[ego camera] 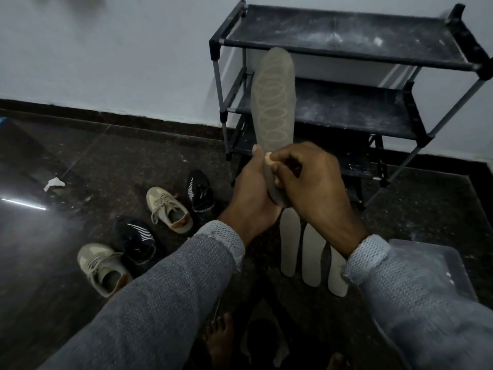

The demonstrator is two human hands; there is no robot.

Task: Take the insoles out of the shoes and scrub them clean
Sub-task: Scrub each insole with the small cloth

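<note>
Left hand (pixel 253 188) grips the heel end of a grey insole (pixel 273 102), fingers wrapped round it, thumb up along its near edge. The insole stands nearly upright, long axis running from the hands up and away, toe end against the shoe rack (pixel 346 102) behind. Patterned face toward the camera.

Right hand (pixel 312 180) closed on the same heel end from the right side, pinching something small and pale (pixel 268 157) against the insole, perhaps a scrap of sponge or cloth; too small and dim to say.

Both hands meet at the heel, so the whole length still to be scrubbed lies above and beyond the grip. Right hand is the one placed to travel up the long axis while the left steadies.

On the floor (pixel 106 169) below the right wrist: three pale insoles (pixel 310 255) side by side, lengthwise toward the rack. To the left, four shoes: two beige (pixel 170 209) (pixel 102 268), two black (pixel 200 194) (pixel 136 239), apparently emptied.

Judgement: removal looks finished; scrubbing in hand.
</note>
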